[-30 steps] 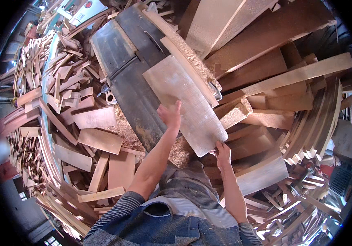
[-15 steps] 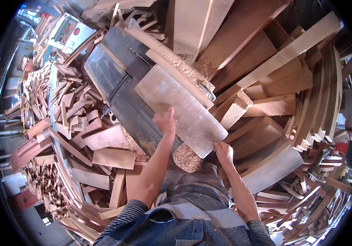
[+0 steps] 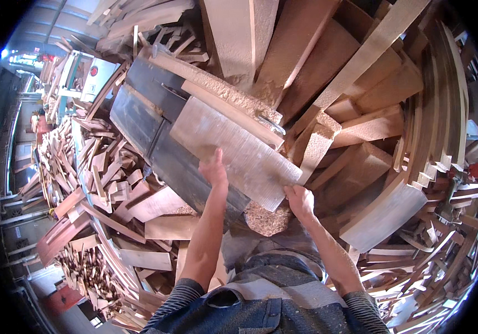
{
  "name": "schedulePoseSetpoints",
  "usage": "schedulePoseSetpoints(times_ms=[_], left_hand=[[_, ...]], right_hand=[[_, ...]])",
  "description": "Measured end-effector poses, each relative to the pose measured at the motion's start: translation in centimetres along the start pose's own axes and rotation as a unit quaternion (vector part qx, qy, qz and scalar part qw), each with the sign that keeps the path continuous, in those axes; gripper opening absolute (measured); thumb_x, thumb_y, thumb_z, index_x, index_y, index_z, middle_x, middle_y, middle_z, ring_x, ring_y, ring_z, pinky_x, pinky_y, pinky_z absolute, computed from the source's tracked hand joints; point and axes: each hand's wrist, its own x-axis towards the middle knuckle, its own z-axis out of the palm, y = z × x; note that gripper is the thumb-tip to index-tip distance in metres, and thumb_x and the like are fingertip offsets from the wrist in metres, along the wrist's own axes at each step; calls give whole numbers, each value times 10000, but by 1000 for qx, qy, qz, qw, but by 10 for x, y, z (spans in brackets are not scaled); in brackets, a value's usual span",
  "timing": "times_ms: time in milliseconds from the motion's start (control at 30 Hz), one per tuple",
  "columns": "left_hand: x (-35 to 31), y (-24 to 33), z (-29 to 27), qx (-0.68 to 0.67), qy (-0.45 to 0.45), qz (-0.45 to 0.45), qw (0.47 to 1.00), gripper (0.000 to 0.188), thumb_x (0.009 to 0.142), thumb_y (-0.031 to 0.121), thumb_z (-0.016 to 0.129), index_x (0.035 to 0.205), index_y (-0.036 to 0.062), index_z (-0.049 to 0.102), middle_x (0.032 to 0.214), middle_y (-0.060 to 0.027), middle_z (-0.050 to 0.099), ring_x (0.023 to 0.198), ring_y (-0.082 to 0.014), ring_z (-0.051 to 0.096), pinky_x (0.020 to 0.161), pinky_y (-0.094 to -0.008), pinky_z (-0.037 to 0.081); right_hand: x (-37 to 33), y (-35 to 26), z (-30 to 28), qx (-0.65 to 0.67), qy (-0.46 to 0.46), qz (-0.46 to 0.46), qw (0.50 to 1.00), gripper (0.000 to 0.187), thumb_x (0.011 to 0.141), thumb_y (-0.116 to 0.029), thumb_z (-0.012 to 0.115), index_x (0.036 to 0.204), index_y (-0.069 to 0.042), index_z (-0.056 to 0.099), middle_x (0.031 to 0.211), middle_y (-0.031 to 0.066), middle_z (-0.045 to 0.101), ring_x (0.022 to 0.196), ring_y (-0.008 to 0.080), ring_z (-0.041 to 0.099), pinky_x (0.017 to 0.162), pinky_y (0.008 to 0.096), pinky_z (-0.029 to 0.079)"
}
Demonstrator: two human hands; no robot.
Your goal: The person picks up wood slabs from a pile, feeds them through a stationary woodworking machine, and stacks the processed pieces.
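Observation:
A wide, pale wooden board (image 3: pixel 233 150) lies flat on the dark metal bed (image 3: pixel 180 167) of a jointer-like machine. Its far long edge runs against a wooden fence (image 3: pixel 233 111) coated in sawdust. My left hand (image 3: pixel 214 170) grips the board's near long edge, thumb stretched over the top face; its other fingers are partly hidden. At the board's near right corner my right hand (image 3: pixel 300 201) is closed, pinching the end, with the fingertips underneath out of sight. The board's far left end sits close to the seam across the bed.
Large planks (image 3: pixel 300 61) lean behind the fence, and curved boards (image 3: pixel 434 111) stack at the right. Offcuts (image 3: pixel 105 172) heap along the left side. Wood shavings (image 3: pixel 268 218) pile below the bed's near end. A pale panel (image 3: pixel 383 217) rests at lower right.
The board has slid slightly up and left along the bed, nearer the seam, with both hands moving along with it. The whole view has shifted a little too.

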Motion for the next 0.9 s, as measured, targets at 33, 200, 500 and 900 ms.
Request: schedulePoseSetpoints(times_ms=[33,200,500,900], left_hand=[[2,-2,0,-13,-4,0,1000,613,785,291,895,1165,-113,633,1106,-199,711,973,-305,674,855,-421,545],[-2,10,1,-33,-6,-24,999,688,772,400,886,1117,-140,635,1096,-278,693,985,-397,669,873,-475,533],[7,15,-3,-46,-1,-12,999,637,791,350,880,1122,-136,635,1106,-256,695,984,-380,670,885,-469,530],[21,12,-4,29,25,-3,999,569,780,301,884,1124,-99,671,1073,-216,726,936,-347,682,835,-425,532]], right_hand=[[0,-1,0,0,1,-2,1000,460,922,-454,605,817,-18,710,813,268,689,818,464,690,762,535,543],[1,-6,-1,-2,5,-10,1000,469,919,-457,604,806,-15,714,805,262,687,800,458,688,749,532,542],[4,-15,4,-24,25,-23,999,467,924,-435,622,783,1,713,748,238,682,743,414,702,696,492,534],[17,-17,16,-48,15,-32,998,448,920,-413,624,762,-5,724,720,195,694,726,360,717,705,449,545]])
